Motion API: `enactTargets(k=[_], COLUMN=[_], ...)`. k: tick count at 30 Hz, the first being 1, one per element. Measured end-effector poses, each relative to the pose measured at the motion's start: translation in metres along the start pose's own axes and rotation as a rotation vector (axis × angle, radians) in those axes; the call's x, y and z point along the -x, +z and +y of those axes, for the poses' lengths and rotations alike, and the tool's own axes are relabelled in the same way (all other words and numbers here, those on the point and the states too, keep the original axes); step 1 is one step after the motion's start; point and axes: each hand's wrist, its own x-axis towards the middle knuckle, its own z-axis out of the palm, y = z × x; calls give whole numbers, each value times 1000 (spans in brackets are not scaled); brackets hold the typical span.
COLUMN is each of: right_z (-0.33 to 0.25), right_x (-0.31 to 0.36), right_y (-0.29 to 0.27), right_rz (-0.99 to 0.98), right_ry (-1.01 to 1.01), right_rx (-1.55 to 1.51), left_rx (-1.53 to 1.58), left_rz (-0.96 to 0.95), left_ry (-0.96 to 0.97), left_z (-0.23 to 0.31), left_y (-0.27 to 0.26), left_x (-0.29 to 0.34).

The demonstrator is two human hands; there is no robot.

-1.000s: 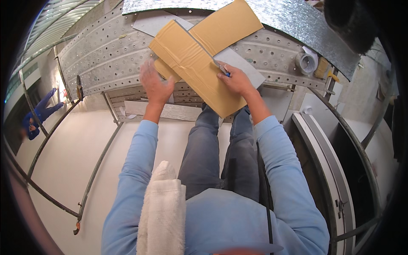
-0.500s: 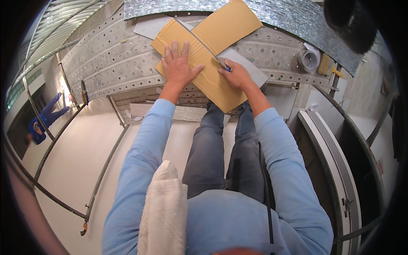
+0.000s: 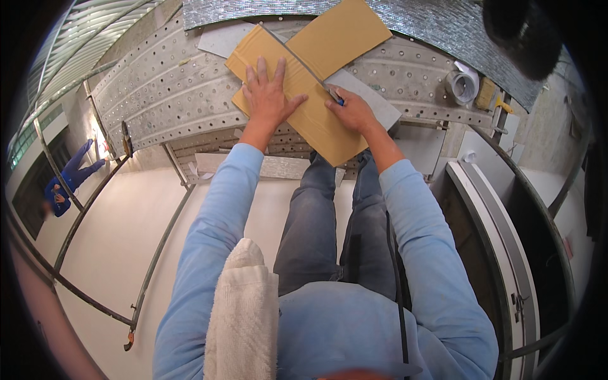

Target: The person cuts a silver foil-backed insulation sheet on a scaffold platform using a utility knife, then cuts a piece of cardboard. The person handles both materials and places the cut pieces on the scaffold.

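A long piece of brown cardboard [image 3: 320, 133] lies slantwise over a grey sheet [image 3: 361, 94] on a perforated metal platform [image 3: 158, 88]. My left hand [image 3: 266, 96] presses flat on the cardboard, fingers spread. In my right hand [image 3: 354, 114] is a small blue-and-grey utility knife [image 3: 337, 97], held at the cardboard's right edge; my fingers partly cover it, and whether its blade touches the cardboard I cannot tell. Just beyond lies a second brown cardboard piece [image 3: 340, 35], angled up to the right.
A silver foil-faced sheet [image 3: 437, 35] runs along the far side. A roll of tape [image 3: 459, 87] and a yellowish block [image 3: 486, 95] sit at the platform's right end. Metal rails [image 3: 155, 259] frame the lower left; a white panel [image 3: 500, 253] stands lower right. Far left is a person in blue [image 3: 63, 187].
My hands, the knife and the cardboard keep almost the same places. The view has shifted very slightly, and the person in blue at the far left has moved a little.
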Motion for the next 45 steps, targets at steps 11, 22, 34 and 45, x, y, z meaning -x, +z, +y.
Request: enactTargets(k=[11,22,34,45], right_z=[1,17,-47,-125], right_x=[6,15,27,-54], right_y=[-6,-9,-15,-5], right_rz=[49,71,214,128], right_ry=[66,72,49,-45], right_rx=[1,-105,81,360], left_rx=[-33,12,24,13], left_rz=[-101,-151,-147,-9], left_ry=[-45,-115,-158,-153], left_z=[21,31,40,36], left_y=[-4,-4,-5,11], left_x=[-10,-14,-13,-14])
